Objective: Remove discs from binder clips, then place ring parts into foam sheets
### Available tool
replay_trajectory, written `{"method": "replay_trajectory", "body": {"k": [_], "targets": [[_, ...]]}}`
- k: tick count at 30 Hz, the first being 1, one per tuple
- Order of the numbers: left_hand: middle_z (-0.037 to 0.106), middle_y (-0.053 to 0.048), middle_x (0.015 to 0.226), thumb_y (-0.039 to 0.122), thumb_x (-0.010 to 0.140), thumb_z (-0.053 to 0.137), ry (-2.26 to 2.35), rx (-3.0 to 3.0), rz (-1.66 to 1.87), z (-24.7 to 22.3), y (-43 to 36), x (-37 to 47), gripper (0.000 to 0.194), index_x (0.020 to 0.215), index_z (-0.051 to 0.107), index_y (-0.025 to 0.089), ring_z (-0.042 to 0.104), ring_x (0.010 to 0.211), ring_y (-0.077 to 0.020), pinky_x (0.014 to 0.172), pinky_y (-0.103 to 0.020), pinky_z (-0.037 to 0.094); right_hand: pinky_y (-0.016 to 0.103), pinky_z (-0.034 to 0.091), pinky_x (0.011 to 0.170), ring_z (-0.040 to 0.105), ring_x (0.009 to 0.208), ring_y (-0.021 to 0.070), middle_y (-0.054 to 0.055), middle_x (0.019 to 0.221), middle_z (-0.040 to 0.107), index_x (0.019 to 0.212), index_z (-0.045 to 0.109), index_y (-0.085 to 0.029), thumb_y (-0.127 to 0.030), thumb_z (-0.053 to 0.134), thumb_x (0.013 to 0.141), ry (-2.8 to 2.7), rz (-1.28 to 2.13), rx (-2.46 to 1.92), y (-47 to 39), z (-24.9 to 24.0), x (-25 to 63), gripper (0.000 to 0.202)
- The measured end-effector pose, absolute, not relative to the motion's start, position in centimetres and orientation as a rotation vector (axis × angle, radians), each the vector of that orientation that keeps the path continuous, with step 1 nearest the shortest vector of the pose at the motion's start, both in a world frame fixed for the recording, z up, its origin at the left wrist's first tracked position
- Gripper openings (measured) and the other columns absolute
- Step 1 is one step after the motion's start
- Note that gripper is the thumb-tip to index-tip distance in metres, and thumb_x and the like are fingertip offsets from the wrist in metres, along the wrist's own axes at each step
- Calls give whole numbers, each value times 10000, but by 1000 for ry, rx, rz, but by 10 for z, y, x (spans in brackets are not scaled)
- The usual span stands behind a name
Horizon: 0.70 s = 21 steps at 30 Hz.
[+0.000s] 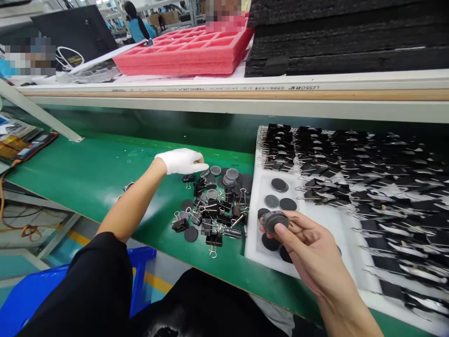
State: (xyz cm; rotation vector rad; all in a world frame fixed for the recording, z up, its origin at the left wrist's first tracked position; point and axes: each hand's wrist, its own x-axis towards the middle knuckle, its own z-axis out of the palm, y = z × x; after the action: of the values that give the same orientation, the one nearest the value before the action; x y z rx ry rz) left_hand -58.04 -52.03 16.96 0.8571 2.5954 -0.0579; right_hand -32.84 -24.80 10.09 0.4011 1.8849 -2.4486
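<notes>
My left hand [184, 161], in a white glove, is over the far edge of a loose pile on the green bench. Its thumb stretches toward the round discs [231, 174], slightly apart from the curled fingers, and I see nothing held in it. Black binder clips [212, 210] with wire handles lie heaped just nearer to me, mixed with dark flat discs. My bare right hand [308, 243] pinches a round grey disc [275, 222] between thumb and fingers. It is above the left part of a white foam tray [257, 248], where several dark discs [279, 185] lie.
Rows of black binder clips [396, 187] fill the tray's right side. A shelf [224, 105] crosses above the green bench [105, 164], bearing pink foam trays [182, 58] and black foam sheets [343, 42]. A blue stool [140, 267] stands below; a person [136, 25] is far off.
</notes>
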Motion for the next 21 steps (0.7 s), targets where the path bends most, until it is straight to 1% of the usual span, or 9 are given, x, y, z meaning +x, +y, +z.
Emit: {"method": "replay_trajectory", "body": {"k": [3, 5, 6, 8, 10, 12, 17, 20, 21], "targets": [[772, -75, 966, 796, 884, 421, 2580, 759, -91, 180, -533, -557, 670, 1080, 722, 231, 681, 796, -225, 677, -289, 439, 260, 585, 731, 734, 811, 193, 73, 902, 784, 1007, 779, -246, -431, 870, 802, 1916, -2448, 406, -244, 98, -326, 291], [753, -105, 854, 839, 863, 400, 2681, 723, -195, 176, -534, -534, 722, 953, 738, 207, 687, 768, -257, 657, -308, 427, 263, 591, 735, 735, 793, 189, 69, 892, 781, 996, 778, -251, -444, 872, 795, 1912, -2461, 416, -245, 99, -327, 294], [738, -122, 803, 833, 870, 385, 2732, 702, -274, 171, -533, -523, 729, 887, 739, 196, 691, 761, -278, 655, -322, 424, 270, 595, 742, 738, 792, 192, 72, 896, 782, 996, 777, -250, -454, 872, 791, 1909, -2463, 419, -247, 100, -328, 304], [717, -144, 747, 745, 921, 362, 2807, 671, -400, 158, -531, -506, 682, 813, 736, 185, 703, 763, -311, 656, -341, 421, 287, 602, 750, 746, 804, 207, 82, 904, 787, 1001, 772, -247, -474, 872, 783, 1913, -2456, 423, -250, 102, -331, 331], [719, -141, 746, 619, 955, 369, 2846, 653, -401, 148, -532, -497, 584, 813, 738, 190, 713, 776, -313, 657, -341, 420, 293, 601, 729, 750, 812, 222, 94, 908, 791, 1007, 764, -239, -493, 868, 780, 1939, -2425, 418, -253, 103, -332, 357], [724, -126, 755, 562, 948, 403, 2864, 627, -359, 142, -535, -496, 508, 813, 736, 203, 717, 786, -300, 664, -333, 424, 286, 593, 689, 747, 808, 225, 99, 914, 793, 1014, 755, -235, -499, 861, 786, 1968, -2381, 400, -255, 102, -332, 365], [721, -123, 751, 685, 924, 427, 2899, 586, -354, 135, -542, -497, 560, 863, 712, 206, 720, 782, -315, 670, -337, 432, 276, 592, 715, 743, 864, 217, 86, 961, 793, 1063, 739, -247, -464, 839, 825, 1983, -2326, 317, -253, 101, -326, 337], [709, -108, 743, 612, 952, 423, 2912, 589, -361, 141, -545, -491, 479, 895, 675, 209, 707, 738, -301, 632, -321, 402, 266, 590, 708, 722, 825, 189, 70, 942, 785, 1056, 749, -255, -449, 812, 857, 2023, -2282, 248, -253, 106, -324, 286], [700, -94, 736, 583, 958, 424, 2928, 592, -338, 147, -546, -489, 443, 895, 658, 213, 694, 713, -286, 617, -312, 384, 263, 588, 694, 707, 795, 172, 70, 979, 784, 1056, 754, -260, -441, 803, 865, 2045, -2252, 217, -253, 109, -325, 268]]}}
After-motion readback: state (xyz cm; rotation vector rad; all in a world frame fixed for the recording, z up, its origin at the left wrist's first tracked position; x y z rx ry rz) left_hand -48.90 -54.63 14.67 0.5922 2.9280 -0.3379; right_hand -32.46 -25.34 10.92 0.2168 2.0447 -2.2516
